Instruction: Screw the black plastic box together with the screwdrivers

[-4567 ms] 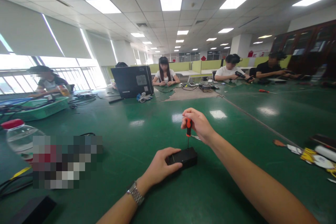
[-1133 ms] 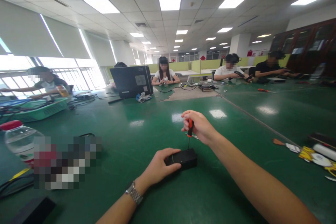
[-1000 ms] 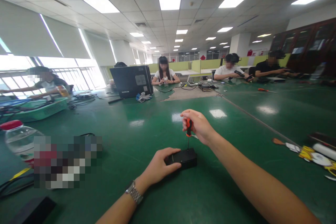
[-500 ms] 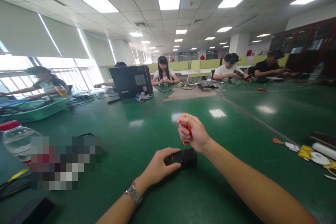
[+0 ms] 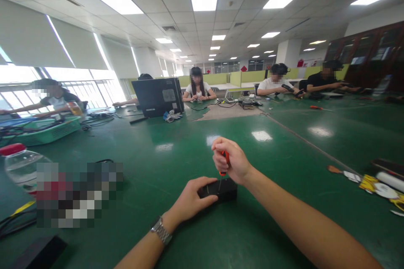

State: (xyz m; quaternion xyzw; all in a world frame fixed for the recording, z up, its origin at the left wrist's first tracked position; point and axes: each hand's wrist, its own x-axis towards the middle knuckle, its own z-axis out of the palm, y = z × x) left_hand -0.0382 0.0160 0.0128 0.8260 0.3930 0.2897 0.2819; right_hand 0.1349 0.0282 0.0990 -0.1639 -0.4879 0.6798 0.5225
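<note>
A small black box-shaped object (image 5: 227, 191) lies on the green tabletop (image 5: 271, 222) in front of me. Its left end is gripped between the thumb and fingers of my left hand (image 5: 192, 195), which wears a metal-banded watch on the wrist. My right hand (image 5: 232, 157) is wrapped round the handle of an orange and black screwdriver (image 5: 224, 156). The screwdriver stands nearly upright, its thin shaft reaching down to the box's top face. Whether a screw sits under the tip is too small to tell.
At left are a red-capped bottle (image 5: 23, 166), a green basket of cables (image 5: 59, 130) and another black block (image 5: 41, 252). A computer case (image 5: 158, 97) with gloves (image 5: 172, 116) stands farther back. Another screwdriver (image 5: 317, 108) lies right. Several people sit around the table.
My right hand and the screwdriver have shifted very slightly to the left. My left hand and the box stay in place.
</note>
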